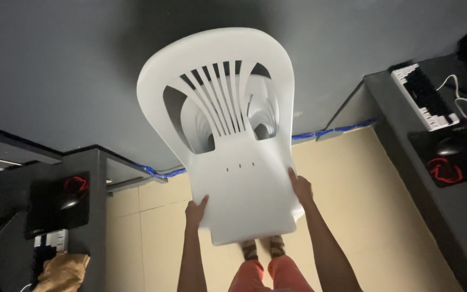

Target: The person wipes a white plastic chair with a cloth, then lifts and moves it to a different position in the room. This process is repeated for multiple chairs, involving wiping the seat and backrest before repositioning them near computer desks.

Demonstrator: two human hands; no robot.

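Chair (233,162): white moulded plastic, smooth and matte, rounded back with fanned slats, lifted clear of the tiled floor (352,216) in front of me. My left hand (195,212) clamps the seat's left edge, my right hand (300,189) the right edge, fingers wrapped on the rim. Dark desks (406,146) flank both sides.

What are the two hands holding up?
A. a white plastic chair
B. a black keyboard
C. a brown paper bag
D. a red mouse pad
A: the left hand and the right hand each grip one side edge of the seat of a white plastic chair, lifted off the tiled floor between the two desks.
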